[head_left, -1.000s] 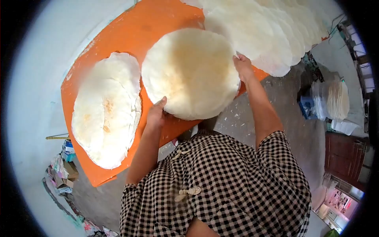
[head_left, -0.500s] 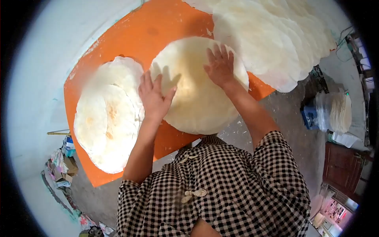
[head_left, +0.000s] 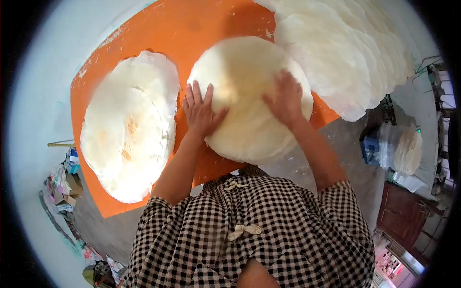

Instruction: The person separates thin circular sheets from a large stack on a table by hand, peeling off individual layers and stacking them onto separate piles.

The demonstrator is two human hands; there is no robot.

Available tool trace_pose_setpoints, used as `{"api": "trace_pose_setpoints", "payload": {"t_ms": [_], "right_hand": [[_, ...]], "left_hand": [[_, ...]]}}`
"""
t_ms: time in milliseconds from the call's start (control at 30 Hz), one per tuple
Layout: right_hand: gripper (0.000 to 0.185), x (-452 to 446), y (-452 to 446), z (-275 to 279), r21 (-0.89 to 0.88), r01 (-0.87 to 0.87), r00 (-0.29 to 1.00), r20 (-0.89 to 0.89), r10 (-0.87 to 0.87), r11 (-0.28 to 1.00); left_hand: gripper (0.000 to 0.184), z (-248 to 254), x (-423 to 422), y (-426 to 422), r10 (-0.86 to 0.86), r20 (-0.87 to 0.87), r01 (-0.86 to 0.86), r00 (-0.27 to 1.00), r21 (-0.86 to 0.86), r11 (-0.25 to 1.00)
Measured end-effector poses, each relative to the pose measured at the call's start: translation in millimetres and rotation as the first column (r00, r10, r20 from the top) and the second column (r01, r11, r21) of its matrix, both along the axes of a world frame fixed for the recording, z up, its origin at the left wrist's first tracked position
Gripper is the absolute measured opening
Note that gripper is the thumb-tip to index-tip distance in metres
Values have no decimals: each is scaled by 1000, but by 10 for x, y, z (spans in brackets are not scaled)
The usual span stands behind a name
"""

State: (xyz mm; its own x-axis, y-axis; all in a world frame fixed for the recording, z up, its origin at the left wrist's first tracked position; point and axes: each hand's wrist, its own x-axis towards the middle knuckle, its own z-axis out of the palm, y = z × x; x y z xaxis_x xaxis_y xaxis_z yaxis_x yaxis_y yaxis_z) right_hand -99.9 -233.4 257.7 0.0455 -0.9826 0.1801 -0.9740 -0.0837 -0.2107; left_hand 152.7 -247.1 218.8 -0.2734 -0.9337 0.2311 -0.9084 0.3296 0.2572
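Observation:
A large round pale flatbread sheet (head_left: 249, 125) lies near the front edge of the orange table (head_left: 192, 29). On its left edge my left hand (head_left: 203, 111) rests with the fingers spread. My right hand (head_left: 286, 98), somewhat blurred, lies over the right part of the sheet, fingers extended. Left of both hands is a pile of similar sheets (head_left: 113, 125), with brown spots and a folded or torn edge. Many overlapping thin sheets (head_left: 331, 53) cover the upper right of the table.
Beyond the table's right side, a blue crate (head_left: 370, 150) stands beside plastic bags and a stack of round sheets (head_left: 408, 151). Boxes and cloths (head_left: 67, 187) lie on the floor at lower left. A pale wall (head_left: 41, 96) borders the table's left.
A second ago both hands gripped the round sheet by its edges; they have let go and now lie flat on it. Since the middle frame, my right hand has shifted slightly right and down.

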Motion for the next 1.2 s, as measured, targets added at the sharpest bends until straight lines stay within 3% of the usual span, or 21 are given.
{"api": "trace_pose_setpoints", "payload": {"t_ms": [33, 100, 167, 267, 333, 367, 400, 467, 500, 533, 567, 600, 667, 733, 767, 800, 900, 1000, 1100, 1133, 1200], "right_hand": [[68, 152, 272, 79, -96, -154, 988, 4, 156, 983], [69, 431, 742, 207, 40, -273, 962, 30, 272, 961], [67, 423, 952, -60, 77, -258, 966, 17, 258, 963], [64, 290, 855, -336, -14, -262, 964, -53, 261, 965], [65, 255, 692, -100, 77, -261, 960, -89, 267, 962], [62, 276, 605, 98, 113, -239, 964, -93, 250, 965], [58, 259, 535, 272, 125, -272, 960, -40, 279, 954], [54, 347, 376, 508, 170, -320, 937, 203, 284, 932], [53, 369, 308, 601, 185, -342, 908, 318, 273, 921], [50, 560, 242, 727, 59, -426, 878, 267, 397, 903], [49, 792, 158, 823, 17, -499, 832, 286, 474, 866], [48, 1053, 59, 927, -24, -567, 780, 305, 546, 823], [50, 1653, -98, 970, -101, -731, 599, 380, 705, 675], [51, 2172, -209, 866, -77, -841, 455, 434, 778, 535], [53, 2416, -264, 864, -95, -885, 361, 476, 802, 455], [56, 2600, -331, 710, -107, -905, 356, 343, 869, 413], [58, 2871, -335, 452, -156, -863, 476, 65, 877, 480], [57, 2971, -371, 451, 25, -841, 540, -40, 841, 541], [52, 2855, -515, 272, -42, -870, 493, -132, 860, 492], [40, 2805, -542, 245, -103, -889, 458, -170, 873, 446], [32, 2818, -532, 158, -123, -873, 487, -280, 827, 473]], "left_hand": [[75, -9, -9, 3, -5, -9, 5, 1000, -7, 1000], [76, -4, -45, -27, 6, 11, -6, 1000, 35, 999], [77, 13, -83, -44, 5, 23, -6, 1000, 53, 999], [81, -21, -155, -168, 26, 16, -27, 1000, 63, 998], [80, 189, -201, -284, 28, 1, -28, 1000, 182, 983], [78, 121, -211, -347, 13, 31, -17, 999, 151, 988], [72, 247, -163, -292, -28, 13, 26, 1000, 116, 993], [61, 540, -60, -87, -129, -119, 155, 984, 248, 956], [56, 445, -36, 85, -188, -386, 250, 903, 118, 961], [45, 731, 57, 407, -55, -643, 298, 764, 276, 914], [37, 964, 195, 616, 63, -832, 482, 551, 379, 790], [34, 1176, 319, 805, 222, -834, 482, 505, 486, 729], [32, 1114, 629, 1163, 425, -844, 438, 327, 534, 723], [28, 1003, 843, 1511, 712, -701, 291, 23, 686, 666], [26, 993, 962, 1636, 741, -671, 152, -32, 729, 667], [23, 932, 1035, 1771, 733, -662, 42, -158, 737, 675], [17, 1038, 964, 1919, 590, -674, -189, -444, 714, 674], [13, 1002, 1002, 1849, 502, -663, -225, -555, 701, 677], [19, 762, 938, 1676, 469, -688, -174, -554, 647, 742], [18, 727, 918, 1622, 466, -672, -131, -576, 639, 758], [15, 697, 905, 1541, 533, -615, -110, -581, 708, 698]]}}
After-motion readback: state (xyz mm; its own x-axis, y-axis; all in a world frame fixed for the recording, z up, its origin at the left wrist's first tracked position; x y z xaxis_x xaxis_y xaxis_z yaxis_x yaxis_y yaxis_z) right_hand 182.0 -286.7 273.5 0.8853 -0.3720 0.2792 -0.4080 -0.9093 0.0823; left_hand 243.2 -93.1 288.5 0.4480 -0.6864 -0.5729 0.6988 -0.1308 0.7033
